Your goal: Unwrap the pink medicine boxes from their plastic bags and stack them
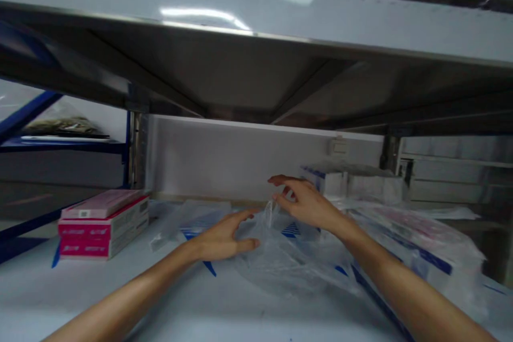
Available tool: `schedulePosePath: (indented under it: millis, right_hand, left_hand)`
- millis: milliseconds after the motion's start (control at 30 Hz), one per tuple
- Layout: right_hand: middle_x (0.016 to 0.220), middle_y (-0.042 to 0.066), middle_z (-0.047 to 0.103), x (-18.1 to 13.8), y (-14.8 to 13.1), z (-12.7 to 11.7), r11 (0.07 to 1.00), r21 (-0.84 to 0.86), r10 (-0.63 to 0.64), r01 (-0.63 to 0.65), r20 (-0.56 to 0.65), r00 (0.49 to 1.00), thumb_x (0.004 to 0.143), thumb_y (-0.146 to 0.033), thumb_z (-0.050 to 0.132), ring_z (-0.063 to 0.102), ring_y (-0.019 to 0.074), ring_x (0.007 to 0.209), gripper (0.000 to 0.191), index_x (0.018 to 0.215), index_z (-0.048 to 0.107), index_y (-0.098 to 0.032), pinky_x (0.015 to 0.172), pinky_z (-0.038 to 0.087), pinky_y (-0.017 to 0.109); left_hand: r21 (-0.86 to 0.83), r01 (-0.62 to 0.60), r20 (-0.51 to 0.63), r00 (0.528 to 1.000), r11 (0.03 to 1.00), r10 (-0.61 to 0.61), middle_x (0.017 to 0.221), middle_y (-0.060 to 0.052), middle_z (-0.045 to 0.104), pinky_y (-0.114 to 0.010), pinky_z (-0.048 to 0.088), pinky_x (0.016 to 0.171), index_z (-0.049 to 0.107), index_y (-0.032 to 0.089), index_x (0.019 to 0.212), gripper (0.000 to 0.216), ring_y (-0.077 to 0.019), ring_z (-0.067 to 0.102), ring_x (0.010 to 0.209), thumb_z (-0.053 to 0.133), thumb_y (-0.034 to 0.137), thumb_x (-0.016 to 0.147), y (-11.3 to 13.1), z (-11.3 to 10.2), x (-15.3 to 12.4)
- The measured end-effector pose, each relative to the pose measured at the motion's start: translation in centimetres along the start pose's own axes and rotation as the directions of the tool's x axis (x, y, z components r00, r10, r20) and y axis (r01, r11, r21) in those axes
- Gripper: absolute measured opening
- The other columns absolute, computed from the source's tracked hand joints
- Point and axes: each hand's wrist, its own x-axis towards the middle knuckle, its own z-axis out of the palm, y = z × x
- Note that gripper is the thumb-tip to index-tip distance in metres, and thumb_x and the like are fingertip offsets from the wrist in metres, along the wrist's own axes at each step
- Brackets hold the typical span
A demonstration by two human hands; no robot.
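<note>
Both my arms reach into a white shelf bay. My left hand [224, 235] lies palm down with its fingers stretched out, resting on a crumpled clear plastic bag [288, 262] with blue print. My right hand [304, 200] hovers over the bag's top edge; its thumb and fingers curl round a raised fold of the plastic.
A stack of pink and white boxes [102, 222] sits at the left of the shelf board [224, 304]. White boxes [352, 181] stand at the back right, bagged packs [420, 246] lie on the right. The upper shelf [256, 16] hangs low overhead; a back panel [240, 157] closes the rear.
</note>
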Motion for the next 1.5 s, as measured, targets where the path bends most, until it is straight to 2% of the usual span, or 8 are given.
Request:
schedulePosePath:
  millis: [233,433,533,667,1100,1300,1433,1500]
  right_hand:
    - [0.116,0.008,0.069,-4.2,3.1,1.9,0.978,0.190,0.087,-0.081,-0.023,0.996,0.090,-0.033,0.060,0.067,0.0209,0.088,0.050,0.140,0.051,-0.029,0.087,0.052,0.040]
    - [0.141,0.007,0.055,-6.0,3.0,2.2,0.959,0.261,-0.087,0.111,-0.101,0.991,0.086,-0.020,0.063,0.064,0.0195,0.096,0.067,0.147,0.041,-0.038,0.095,0.050,0.042]
    - [0.124,0.006,0.067,-5.9,2.2,2.2,0.937,0.310,-0.148,0.162,-0.067,0.987,0.087,-0.021,0.062,0.065,0.0168,0.088,0.046,0.132,0.060,-0.033,0.087,0.053,0.036]
    - [0.082,0.003,0.072,-5.1,1.7,2.3,0.886,0.462,0.033,0.035,-0.138,0.990,0.088,-0.027,0.061,0.067,0.0165,0.076,0.013,0.087,0.073,-0.023,0.073,0.053,0.031]
    - [0.078,0.002,0.069,-4.9,3.2,1.5,0.687,0.725,0.262,-0.057,-0.173,0.949,0.085,-0.043,0.065,0.068,0.0164,0.068,0.024,0.096,0.057,-0.023,0.062,0.053,0.028]
    - [0.129,0.010,0.060,-6.0,2.5,2.1,0.644,0.711,0.224,-0.282,0.178,0.958,0.062,-0.030,0.087,0.069,0.0158,0.079,0.111,0.151,0.022,-0.038,0.061,0.056,0.027]
    - [0.076,0.003,0.070,-5.9,3.0,3.4,0.613,0.697,0.229,-0.372,0.294,0.928,0.064,-0.036,0.085,0.064,0.0121,0.061,0.047,0.103,0.068,-0.016,0.057,0.051,0.023]
    - [0.065,0.002,0.068,-5.5,3.4,3.8,0.542,0.753,0.274,-0.373,0.261,0.925,0.066,-0.044,0.082,0.063,0.0122,0.056,0.034,0.075,0.066,-0.015,0.057,0.050,0.024]
  left_hand:
    - [0.032,-0.003,-0.199,0.980,0.999,0.010,0.122,-0.008,0.068,-0.041,0.045,0.105,0.067,0.024,0.112,0.029,-0.0276,0.061,0.115,0.061,0.031,0.084,-1.5,3.5,-0.2]
    - [0.040,-0.055,-0.241,0.969,0.998,0.063,0.113,-0.006,0.070,-0.036,0.049,0.098,0.064,0.026,0.110,0.022,-0.0258,0.063,0.108,0.056,0.037,0.092,-0.9,5.0,-1.0]
    - [0.028,-0.092,-0.231,0.968,0.995,0.096,0.116,-0.006,0.069,-0.034,0.048,0.098,0.065,0.027,0.110,0.023,-0.0251,0.063,0.111,0.051,0.037,0.095,-0.2,5.1,-1.5]
    - [0.001,-0.124,-0.158,0.980,0.992,0.122,0.129,-0.007,0.064,-0.035,0.043,0.106,0.060,0.027,0.125,0.034,-0.0250,0.058,0.121,0.059,0.039,0.092,0.3,4.4,-2.0]
    - [-0.283,-0.086,-0.216,0.976,0.955,0.024,0.078,-0.001,0.062,-0.028,0.047,0.076,0.052,0.021,0.085,0.030,-0.0172,0.061,0.078,0.050,0.048,0.096,-0.8,3.5,-1.2]
    - [-0.476,-0.026,-0.297,0.946,0.879,-0.132,0.059,0.007,0.048,-0.022,0.038,0.055,0.047,0.022,0.083,0.049,-0.0116,0.047,0.054,0.060,0.069,0.081,-0.6,3.5,-0.6]
    - [-0.581,-0.022,-0.270,0.948,0.814,-0.167,0.070,0.002,0.062,-0.024,0.044,0.061,0.051,0.022,0.093,0.053,-0.0149,0.059,0.064,0.062,0.072,0.078,-1.0,3.5,-0.5]
    - [-0.607,-0.066,-0.243,0.964,0.792,-0.106,0.093,-0.005,0.070,-0.029,0.050,0.077,0.056,0.022,0.106,0.058,-0.0211,0.066,0.090,0.062,0.072,0.078,-1.4,3.6,-0.6]
